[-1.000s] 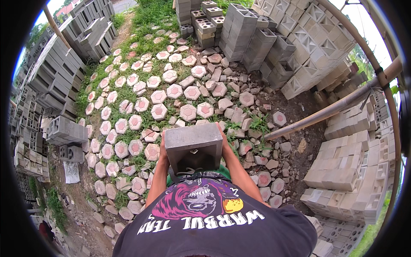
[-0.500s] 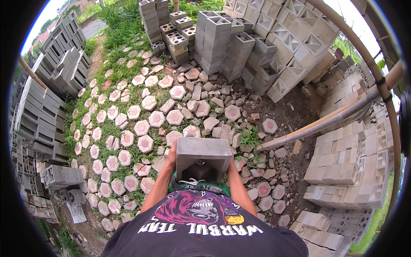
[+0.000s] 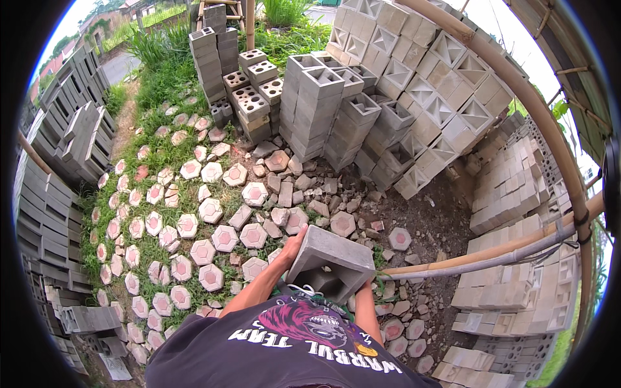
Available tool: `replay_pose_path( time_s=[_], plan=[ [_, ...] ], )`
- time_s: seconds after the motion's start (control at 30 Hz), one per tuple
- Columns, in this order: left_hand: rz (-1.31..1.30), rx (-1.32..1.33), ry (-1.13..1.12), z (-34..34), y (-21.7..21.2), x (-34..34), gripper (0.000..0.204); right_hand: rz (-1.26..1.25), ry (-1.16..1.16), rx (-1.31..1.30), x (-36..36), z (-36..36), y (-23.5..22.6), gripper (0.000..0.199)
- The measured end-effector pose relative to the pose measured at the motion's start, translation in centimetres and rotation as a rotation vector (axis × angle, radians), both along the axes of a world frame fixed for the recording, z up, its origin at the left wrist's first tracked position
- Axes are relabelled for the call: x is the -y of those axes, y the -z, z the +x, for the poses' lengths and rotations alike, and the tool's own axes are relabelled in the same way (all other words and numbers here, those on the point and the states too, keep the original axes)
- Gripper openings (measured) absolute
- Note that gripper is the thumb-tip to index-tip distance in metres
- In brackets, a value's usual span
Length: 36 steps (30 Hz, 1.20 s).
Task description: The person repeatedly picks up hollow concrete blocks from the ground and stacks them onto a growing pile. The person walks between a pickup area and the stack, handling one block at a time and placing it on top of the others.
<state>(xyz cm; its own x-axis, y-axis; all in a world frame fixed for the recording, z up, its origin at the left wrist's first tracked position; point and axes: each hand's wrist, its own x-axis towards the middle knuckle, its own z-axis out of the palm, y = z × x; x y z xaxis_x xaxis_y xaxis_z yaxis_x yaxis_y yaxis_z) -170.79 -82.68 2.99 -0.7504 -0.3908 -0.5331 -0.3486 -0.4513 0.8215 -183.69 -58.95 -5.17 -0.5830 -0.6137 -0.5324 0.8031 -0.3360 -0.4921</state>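
A grey concrete vent block (image 3: 333,250) with a hollow middle is held up in front of my body, tilted down to the right. My left hand (image 3: 293,249) grips its left side. On the lower right side, my right hand (image 3: 365,288) is closed round the edge, with its fingers mostly hidden by the block. Below it lie hexagonal paving stones (image 3: 253,235) with pinkish centres, set in grass and rubble.
Ahead stand tall stacks of hollow grey blocks (image 3: 304,116) and round-holed blocks (image 3: 251,107). Patterned pale blocks (image 3: 430,103) rise behind them. A bamboo pole (image 3: 466,260) slants across at right, before more stacked blocks (image 3: 491,288). Grey block stacks (image 3: 48,233) line the left.
The block has gone from nearly level to tilted, its right side lower, and has shifted right with both hands. The view has turned, so the far stacks appear lower and further left.
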Motion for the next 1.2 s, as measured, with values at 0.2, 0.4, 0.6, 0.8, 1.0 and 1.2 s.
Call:
replay_pose_path(
  time_s=[0.2, 0.4, 0.6, 0.8, 1.0, 1.2],
  plan=[
    [0.138, 0.041, -0.039, -3.7, 1.2, 4.2, 0.078, 0.022, 0.055, 0.017, 3.7, -3.2, 1.0, 0.052],
    [0.157, 0.072, -0.09, -5.8, 2.4, 6.4, 0.078, 0.051, 0.083, 0.032, 5.5, -5.4, 2.6, 0.053],
    [0.205, 0.025, -0.222, -9.9, 3.1, 8.6, 0.078, 0.145, 0.001, 0.007, 9.8, -11.6, 1.5, 0.047],
    [0.242, 0.09, -0.263, -17.0, 3.9, 10.4, 0.078, -0.023, -0.12, 0.046, 12.0, -20.7, 3.2, 0.051],
    [0.148, 0.092, -0.295, -26.9, -0.4, 11.4, 0.08, 0.012, -0.192, 0.032, 14.1, -31.5, 0.7, 0.052],
    [0.103, 0.116, -0.297, -35.0, 0.8, 10.9, 0.088, 0.097, -0.363, -0.005, 14.4, -41.5, -1.7, 0.051]
  ],
)
